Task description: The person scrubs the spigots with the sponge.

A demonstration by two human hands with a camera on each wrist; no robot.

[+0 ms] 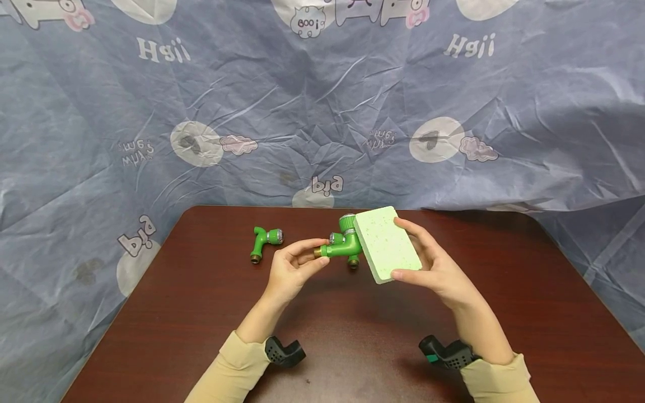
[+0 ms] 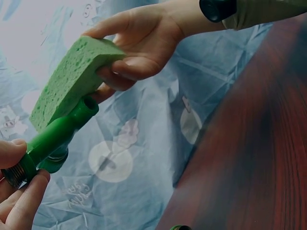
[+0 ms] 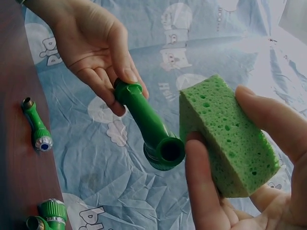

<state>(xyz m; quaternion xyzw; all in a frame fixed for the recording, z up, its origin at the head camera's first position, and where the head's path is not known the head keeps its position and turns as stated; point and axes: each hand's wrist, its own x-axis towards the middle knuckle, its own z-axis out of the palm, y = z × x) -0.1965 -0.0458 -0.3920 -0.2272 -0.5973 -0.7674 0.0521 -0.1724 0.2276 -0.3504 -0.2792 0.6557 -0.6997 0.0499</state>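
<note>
My left hand (image 1: 289,271) pinches a green tap (image 1: 335,251) by its brass threaded end, between thumb and fingers. In the left wrist view the same tap (image 2: 55,136) reaches away from the fingertips, and the right wrist view shows its round spout mouth. A light green sponge (image 1: 387,245) is gripped at its edges by my right hand (image 1: 443,274); its pores show in the right wrist view (image 3: 228,134). Sponge and spout end are side by side above the table; whether they touch I cannot tell.
On the dark wooden table (image 1: 201,313) lies another green tap (image 1: 259,243), left of the hands. A further tap (image 1: 347,223) stands behind the held one, partly hidden. Blue printed cloth (image 1: 302,112) hangs behind the table. Each wrist wears a black device (image 1: 284,352).
</note>
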